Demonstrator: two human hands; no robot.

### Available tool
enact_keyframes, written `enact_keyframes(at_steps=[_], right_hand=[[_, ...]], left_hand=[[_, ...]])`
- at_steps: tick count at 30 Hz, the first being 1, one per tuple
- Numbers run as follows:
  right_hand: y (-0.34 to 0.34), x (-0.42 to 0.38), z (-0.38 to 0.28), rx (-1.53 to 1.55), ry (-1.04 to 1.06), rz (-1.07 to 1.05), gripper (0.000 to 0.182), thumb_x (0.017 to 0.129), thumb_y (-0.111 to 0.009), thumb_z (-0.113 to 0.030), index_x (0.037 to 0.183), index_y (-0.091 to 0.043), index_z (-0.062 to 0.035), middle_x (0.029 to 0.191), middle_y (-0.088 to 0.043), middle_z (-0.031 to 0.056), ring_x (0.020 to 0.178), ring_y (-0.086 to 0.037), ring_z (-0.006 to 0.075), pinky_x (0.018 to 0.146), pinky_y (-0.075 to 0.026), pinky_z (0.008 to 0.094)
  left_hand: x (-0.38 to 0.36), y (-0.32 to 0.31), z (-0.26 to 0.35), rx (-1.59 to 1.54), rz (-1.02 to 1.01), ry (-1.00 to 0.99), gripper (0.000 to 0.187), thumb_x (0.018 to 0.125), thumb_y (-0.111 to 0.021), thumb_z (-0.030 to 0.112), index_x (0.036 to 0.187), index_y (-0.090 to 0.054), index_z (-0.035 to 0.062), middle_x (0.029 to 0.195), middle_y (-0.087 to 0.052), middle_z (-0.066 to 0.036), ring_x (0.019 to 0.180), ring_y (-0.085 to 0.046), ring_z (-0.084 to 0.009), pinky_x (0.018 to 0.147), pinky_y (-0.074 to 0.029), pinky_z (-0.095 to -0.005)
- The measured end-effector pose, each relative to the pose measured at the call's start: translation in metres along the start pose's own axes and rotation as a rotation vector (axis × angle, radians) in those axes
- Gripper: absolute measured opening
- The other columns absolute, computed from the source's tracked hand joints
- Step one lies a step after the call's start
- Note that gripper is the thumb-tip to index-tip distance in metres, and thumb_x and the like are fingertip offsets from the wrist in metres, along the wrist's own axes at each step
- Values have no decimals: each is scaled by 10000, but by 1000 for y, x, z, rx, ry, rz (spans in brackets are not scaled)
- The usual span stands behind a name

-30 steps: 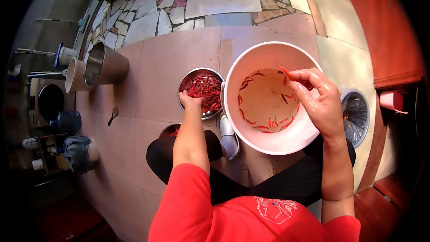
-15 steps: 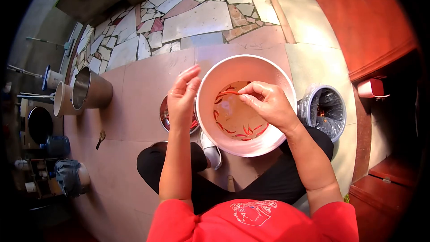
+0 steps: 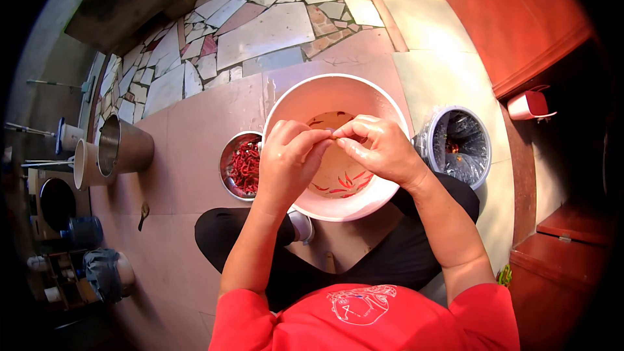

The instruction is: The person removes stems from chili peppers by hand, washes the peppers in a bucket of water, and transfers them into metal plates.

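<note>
Over a white bucket (image 3: pixel 383 196) my two hands meet, fingertips together. My left hand (image 3: pixel 289 159) is closed in a pinch at one end of a chili pepper (image 3: pixel 334 134), which is mostly hidden by the fingers. From the other side my right hand (image 3: pixel 383 153) pinches the same pepper. Several red chili peppers (image 3: pixel 348 182) float in the water inside the bucket. Just left of the bucket, a metal bowl (image 3: pixel 225 164) holds a heap of red chili peppers (image 3: pixel 245 168).
To the right of the bucket stands a bin (image 3: pixel 486 156) lined with a clear bag, bits of waste inside. A metal pail (image 3: pixel 133 147) and a cream bucket (image 3: pixel 88 166) are at the left. Red wooden furniture (image 3: pixel 552 273) borders the right side.
My left hand has come in from the left and lowered to meet my right hand, closing on the pepper the right hand held. The bowl of peppers now shows more fully.
</note>
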State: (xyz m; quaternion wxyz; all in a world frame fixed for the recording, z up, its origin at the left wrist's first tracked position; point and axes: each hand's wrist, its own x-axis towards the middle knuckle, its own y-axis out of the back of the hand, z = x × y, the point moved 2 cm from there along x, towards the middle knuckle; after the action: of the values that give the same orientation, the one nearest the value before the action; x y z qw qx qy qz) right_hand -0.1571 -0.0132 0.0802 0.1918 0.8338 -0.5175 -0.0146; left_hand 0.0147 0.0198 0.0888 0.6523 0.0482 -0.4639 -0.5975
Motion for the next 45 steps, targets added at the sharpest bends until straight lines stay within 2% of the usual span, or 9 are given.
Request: enact_keyframes(at_steps=[12,15,17,21,27,33,38,42,45], right_hand=[[-19,-9,27,484,-434,54,131,807,-582,-78,696,-604,-11,653,-559,-12,597,-507,53,548,-406,213],[-28,-16,8,-333,95,146,110,801,-589,-56,705,-611,-8,688,-589,-5,606,-523,63,565,-418,218],[-30,-21,11,-167,65,141,157,787,-609,-125,722,-613,19,659,-591,2,595,-545,89,555,-454,264],[-4,-23,67,1162,-590,227,107,785,-614,-65,826,-651,27,670,-597,22,558,-509,62,585,-466,222],[128,-39,67,-90,-403,362,206,816,-614,-75,987,-669,24,778,-653,24,678,-567,54,654,-463,186],[213,-108,187,-1219,-779,-351,548,680,-634,-49,1222,-558,-12,1163,-596,201,1116,-567,291,957,-432,331],[155,-42,131,-764,-454,11,277,768,-551,-41,1019,-664,-8,894,-685,147,786,-661,194,733,-514,293],[47,7,145,-426,-446,-305,241,758,-506,-40,922,-681,-11,758,-667,86,692,-617,138,665,-500,270],[-16,22,206,-840,-273,-573,296,703,-519,-47,946,-687,-62,896,-670,152,775,-644,297,723,-509,370]], left_hand=[[-10,-11,19,518,-40,-320,87,731,-615,101,800,-613,48,741,-483,-45,752,-518,-198,707,-424,-337],[-24,-1,20,511,-49,-292,97,724,-616,100,804,-620,45,759,-501,-45,769,-527,-201,717,-426,-337],[-31,4,22,488,-28,-295,102,728,-617,103,809,-621,42,785,-517,-47,797,-533,-204,723,-425,-337],[-27,30,34,416,194,-167,107,722,-672,43,814,-618,47,769,-547,-64,732,-538,-230,687,-427,-353],[-86,128,0,485,236,225,78,815,-654,15,890,-670,27,807,-610,-64,726,-576,-173,634,-456,-271],[-302,144,-150,572,124,952,158,848,-619,142,945,-681,32,861,-623,-138,750,-608,-289,705,-487,-369],[-464,99,-219,609,-77,1274,193,835,-608,138,984,-677,36,952,-632,-182,870,-616,-319,795,-486,-398],[-494,99,-222,385,71,1344,216,822,-612,135,987,-667,6,966,-622,-172,966,-587,-309,865,-459,-389],[-507,113,-238,370,107,1381,226,827,-615,148,982,-662,-9,957,-631,-162,898,-610,-294,830,-476,-368]])
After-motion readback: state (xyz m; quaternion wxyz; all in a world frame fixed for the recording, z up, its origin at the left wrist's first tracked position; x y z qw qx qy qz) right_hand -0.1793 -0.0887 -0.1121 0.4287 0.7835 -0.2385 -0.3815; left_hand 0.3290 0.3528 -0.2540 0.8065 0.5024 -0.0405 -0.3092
